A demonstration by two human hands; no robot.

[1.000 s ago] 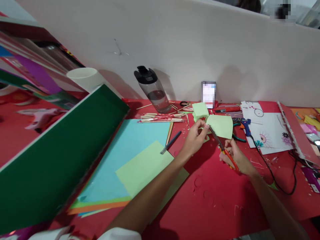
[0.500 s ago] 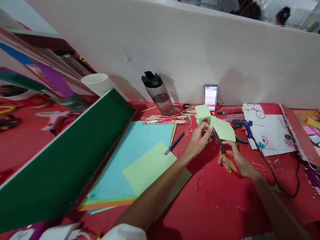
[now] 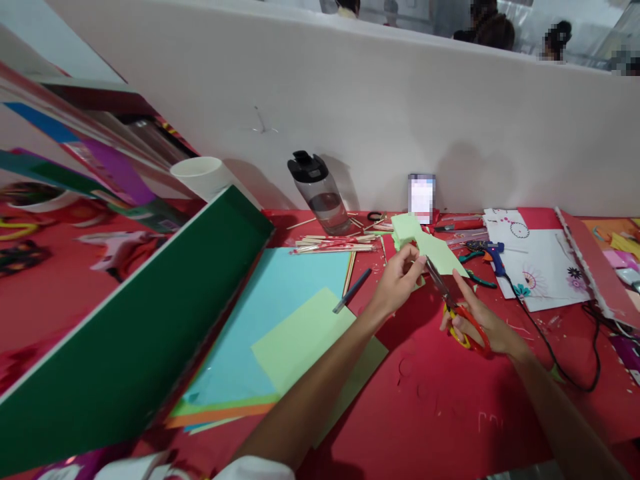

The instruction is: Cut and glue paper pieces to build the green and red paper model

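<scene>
My left hand (image 3: 397,283) pinches the near left edge of a light green sheet of paper (image 3: 439,255). In my right hand (image 3: 483,323) is a pair of scissors (image 3: 457,320) with red and yellow handles, the index finger stretched toward the paper. The scissor blades point up and left, with their tips at the paper close to my left fingertips. Behind the paper sits a light green paper cube (image 3: 406,227), partly covered by the sheet.
Blue and green sheets (image 3: 295,273) lie stacked at left, with a craft knife (image 3: 352,291) beside them. Thin sticks (image 3: 335,244), a water bottle (image 3: 320,193) and a phone (image 3: 421,198) are along the wall. A glue gun (image 3: 495,257) with its cord and a green board (image 3: 150,320) flank the work area.
The light green sheet has tilted lower on its right side and covers more of the cube's front. My right index finger has stretched out. The whole view has shifted slightly.
</scene>
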